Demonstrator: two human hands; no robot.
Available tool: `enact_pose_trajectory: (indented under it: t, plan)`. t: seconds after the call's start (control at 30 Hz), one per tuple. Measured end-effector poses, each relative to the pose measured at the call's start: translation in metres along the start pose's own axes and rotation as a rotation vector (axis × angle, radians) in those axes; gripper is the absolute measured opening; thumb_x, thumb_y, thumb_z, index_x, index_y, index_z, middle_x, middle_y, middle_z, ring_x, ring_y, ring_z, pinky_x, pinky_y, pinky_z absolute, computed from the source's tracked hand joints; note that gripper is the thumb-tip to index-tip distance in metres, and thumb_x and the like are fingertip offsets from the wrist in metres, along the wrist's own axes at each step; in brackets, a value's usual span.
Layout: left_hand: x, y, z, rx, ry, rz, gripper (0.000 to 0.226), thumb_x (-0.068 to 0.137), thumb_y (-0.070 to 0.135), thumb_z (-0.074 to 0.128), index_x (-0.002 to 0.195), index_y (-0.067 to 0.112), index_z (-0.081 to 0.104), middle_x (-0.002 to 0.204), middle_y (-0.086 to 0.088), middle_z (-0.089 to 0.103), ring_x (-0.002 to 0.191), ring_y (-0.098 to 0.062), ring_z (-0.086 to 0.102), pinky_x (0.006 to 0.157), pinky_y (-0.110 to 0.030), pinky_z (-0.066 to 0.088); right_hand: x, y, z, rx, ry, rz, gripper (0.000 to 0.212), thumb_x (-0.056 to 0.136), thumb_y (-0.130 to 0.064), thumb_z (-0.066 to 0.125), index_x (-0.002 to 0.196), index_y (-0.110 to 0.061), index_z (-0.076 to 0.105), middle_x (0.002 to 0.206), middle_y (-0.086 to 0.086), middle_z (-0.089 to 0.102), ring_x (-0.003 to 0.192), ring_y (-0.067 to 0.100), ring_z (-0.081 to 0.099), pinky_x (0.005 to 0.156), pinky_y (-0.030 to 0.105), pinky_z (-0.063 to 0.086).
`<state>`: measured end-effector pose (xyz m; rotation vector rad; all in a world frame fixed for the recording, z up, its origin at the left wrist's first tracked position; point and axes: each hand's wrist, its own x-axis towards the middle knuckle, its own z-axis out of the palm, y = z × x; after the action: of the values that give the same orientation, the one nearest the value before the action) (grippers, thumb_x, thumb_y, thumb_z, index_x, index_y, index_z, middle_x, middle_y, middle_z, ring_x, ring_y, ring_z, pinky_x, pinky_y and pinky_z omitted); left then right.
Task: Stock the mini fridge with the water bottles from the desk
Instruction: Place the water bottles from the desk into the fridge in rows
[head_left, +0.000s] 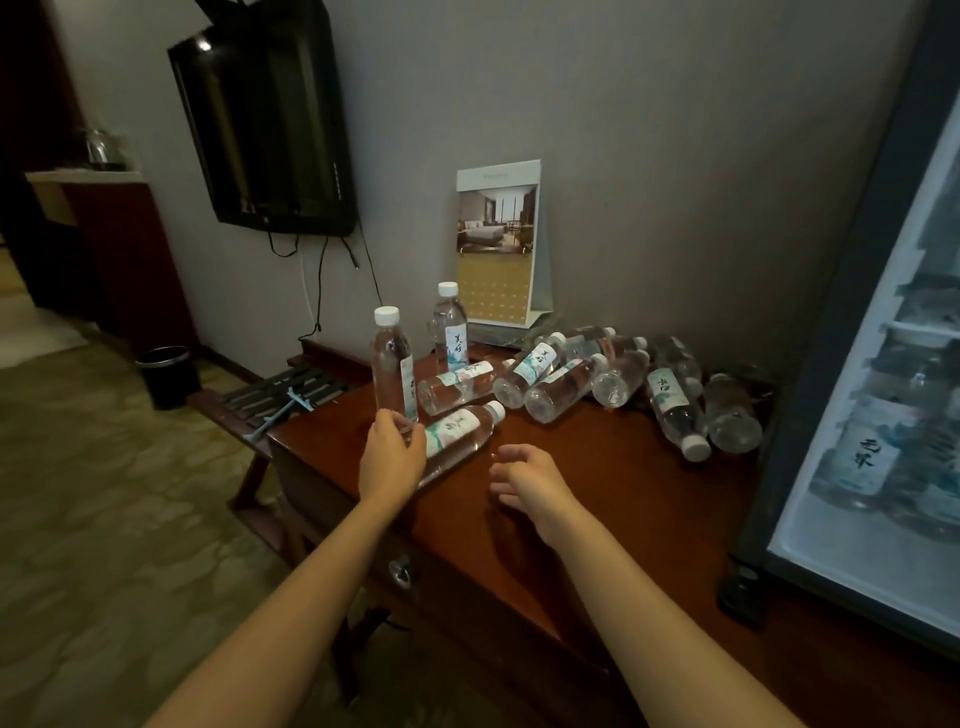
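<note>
Gripping the foot of an upright water bottle (393, 364), the left hand (392, 452) has its fingers curled round the clear plastic near the left edge of the bench (597, 499). The right hand (524, 480) hovers just above the wood to the right, fingers loosely spread and holding nothing. A lying bottle (460, 431) rests on its side just beside the left hand, its white cap pointing away to the right. A second upright bottle (450, 325) stands farther back, near the wall. More bottles lie in a loose heap (561, 382) across the back of the bench, several touching or overlapping, and the heap reaches almost to the mini fridge (810, 415) at the right edge. Labelled bottles (857, 462) show inside its lit interior; whether the door is open cannot be told. A desk calendar (496, 244) stands against the wall behind the heap. A dark television (265, 130) hangs on the wall to the left, with a black bin (169, 374) on the carpet below it.
</note>
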<state>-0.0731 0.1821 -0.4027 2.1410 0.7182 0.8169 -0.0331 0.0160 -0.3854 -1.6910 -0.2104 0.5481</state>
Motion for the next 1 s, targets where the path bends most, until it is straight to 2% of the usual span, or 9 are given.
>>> enact_pose_trajectory:
  t: [0.13, 0.3, 0.37, 0.53, 0.63, 0.7, 0.77, 0.9, 1.0]
  plan:
    - [-0.001, 0.004, 0.007, 0.064, -0.273, -0.039, 0.046, 0.087, 0.046, 0.058, 0.119, 0.014, 0.051, 0.117, -0.005, 0.059, 0.097, -0.016, 0.058, 0.082, -0.037, 0.054, 0.002, 0.001, 0.004, 0.095, -0.012, 0.022, 0.044, 0.093, -0.002, 0.046, 0.136, -0.008, 0.041, 0.113, 0.01, 0.057, 0.118, 0.03, 0.052, 0.1, 0.039, 0.044]
    - [-0.004, 0.005, 0.007, 0.147, -0.409, -0.034, 0.059, 0.078, 0.061, 0.059, 0.116, 0.015, 0.057, 0.105, -0.004, 0.067, 0.092, -0.019, 0.064, 0.082, -0.038, 0.055, 0.002, 0.008, 0.014, 0.161, -0.048, 0.036, 0.047, 0.09, 0.007, 0.041, 0.136, -0.002, 0.04, 0.113, 0.011, 0.056, 0.117, 0.029, 0.051, 0.102, 0.037, 0.042]
    - [-0.006, 0.004, 0.006, 0.097, -0.428, -0.061, 0.057, 0.077, 0.059, 0.061, 0.114, 0.015, 0.058, 0.101, -0.006, 0.068, 0.091, -0.021, 0.065, 0.082, -0.039, 0.055, 0.001, 0.013, 0.016, 0.183, -0.043, 0.034, 0.052, 0.09, 0.008, 0.04, 0.14, -0.003, 0.034, 0.11, 0.006, 0.056, 0.114, 0.024, 0.053, 0.1, 0.034, 0.043]
    - [-0.019, 0.011, 0.004, -0.078, -0.486, -0.053, 0.052, 0.076, 0.051, 0.069, 0.113, 0.017, 0.057, 0.104, -0.001, 0.067, 0.087, -0.013, 0.066, 0.069, -0.027, 0.055, -0.01, 0.021, 0.011, 0.281, -0.025, 0.008, 0.059, 0.094, 0.008, 0.034, 0.148, -0.015, 0.024, 0.139, 0.004, 0.046, 0.107, 0.02, 0.057, 0.095, 0.034, 0.047]
    - [-0.029, 0.022, 0.002, -0.198, -0.614, -0.042, 0.06, 0.07, 0.042, 0.078, 0.118, 0.019, 0.049, 0.103, 0.002, 0.064, 0.085, -0.013, 0.068, 0.062, -0.027, 0.055, -0.02, 0.021, 0.0, 0.387, -0.049, -0.029, 0.065, 0.093, 0.012, 0.035, 0.146, -0.024, 0.026, 0.126, -0.004, 0.055, 0.086, 0.011, 0.062, 0.083, 0.031, 0.055]
    - [-0.038, 0.031, 0.005, -0.276, -0.683, -0.047, 0.063, 0.068, 0.034, 0.081, 0.117, 0.023, 0.042, 0.102, 0.0, 0.064, 0.079, -0.013, 0.07, 0.06, -0.026, 0.056, -0.025, 0.018, -0.01, 0.451, -0.052, -0.075, 0.064, 0.093, 0.011, 0.037, 0.145, -0.025, 0.03, 0.119, -0.004, 0.057, 0.093, 0.015, 0.064, 0.071, 0.029, 0.057]
    - [-0.049, 0.039, 0.009, -0.342, -0.726, -0.055, 0.067, 0.067, 0.03, 0.082, 0.117, 0.025, 0.038, 0.102, -0.002, 0.065, 0.078, -0.01, 0.071, 0.058, -0.021, 0.054, -0.028, 0.016, -0.022, 0.475, -0.04, -0.127, 0.061, 0.094, 0.008, 0.038, 0.145, -0.023, 0.03, 0.131, -0.001, 0.054, 0.105, 0.02, 0.061, 0.071, 0.03, 0.057]
    - [-0.068, 0.054, 0.021, -0.399, -0.78, -0.027, 0.072, 0.069, 0.025, 0.081, 0.126, 0.02, 0.037, 0.106, -0.002, 0.067, 0.085, -0.01, 0.07, 0.065, -0.022, 0.056, -0.041, 0.018, -0.048, 0.457, -0.016, -0.188, 0.063, 0.094, 0.005, 0.042, 0.147, -0.023, 0.024, 0.141, 0.0, 0.047, 0.104, 0.017, 0.063, 0.066, 0.027, 0.055]
    - [-0.081, 0.065, 0.028, -0.435, -0.808, -0.035, 0.069, 0.073, 0.019, 0.079, 0.128, 0.019, 0.036, 0.103, -0.003, 0.069, 0.086, -0.014, 0.071, 0.069, -0.027, 0.058, -0.047, 0.023, -0.066, 0.466, -0.017, -0.21, 0.066, 0.092, 0.005, 0.047, 0.147, -0.024, 0.025, 0.128, 0.007, 0.058, 0.093, 0.018, 0.067, 0.058, 0.023, 0.054]
